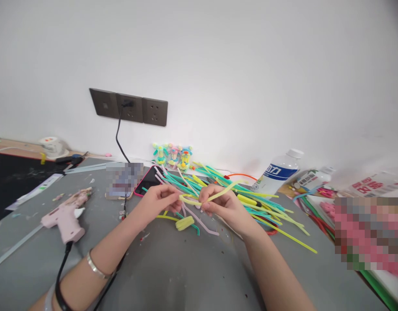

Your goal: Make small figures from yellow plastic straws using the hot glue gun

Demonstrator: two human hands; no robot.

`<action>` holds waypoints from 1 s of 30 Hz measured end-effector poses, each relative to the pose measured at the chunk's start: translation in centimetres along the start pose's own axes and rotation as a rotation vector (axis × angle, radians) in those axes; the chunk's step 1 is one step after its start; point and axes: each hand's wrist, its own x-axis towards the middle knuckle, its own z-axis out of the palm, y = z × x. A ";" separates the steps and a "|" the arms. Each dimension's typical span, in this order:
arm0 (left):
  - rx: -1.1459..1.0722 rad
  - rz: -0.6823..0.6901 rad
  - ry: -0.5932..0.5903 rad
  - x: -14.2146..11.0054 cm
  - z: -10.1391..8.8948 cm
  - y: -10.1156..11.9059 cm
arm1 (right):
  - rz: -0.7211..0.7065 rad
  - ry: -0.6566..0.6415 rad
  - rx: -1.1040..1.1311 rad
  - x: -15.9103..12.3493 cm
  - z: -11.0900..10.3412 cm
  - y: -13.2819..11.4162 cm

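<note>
Both my hands meet over the grey table [173,268] and pinch one yellow pipe cleaner [218,195]. My left hand [160,201] grips its looped left end, fingers closed. My right hand [221,205] pinches the middle, and the free end rises up to the right. Just behind and right of my hands lies a pile of pipe cleaners [250,203] in yellow, teal and pale pink. A folded yellow piece [185,223] lies on the table below my hands.
A pink glue gun [67,216] with a black cord lies at left. A phone [147,180] sits behind my left hand, small pipe-cleaner figures [173,156] by the wall, a water bottle [278,172] at right, a wall socket strip [129,107] above.
</note>
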 end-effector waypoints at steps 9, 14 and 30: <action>0.370 0.023 -0.023 -0.2 0.2 -0.7 | -0.131 0.194 -0.305 0.3 1.6 0.5; 0.156 0.219 -0.061 -0.5 0.6 -0.4 | -0.263 0.244 -0.509 0.4 2.5 1.6; 0.157 0.144 -0.135 -1.0 0.7 0.0 | -0.096 0.010 -0.276 0.2 1.8 0.5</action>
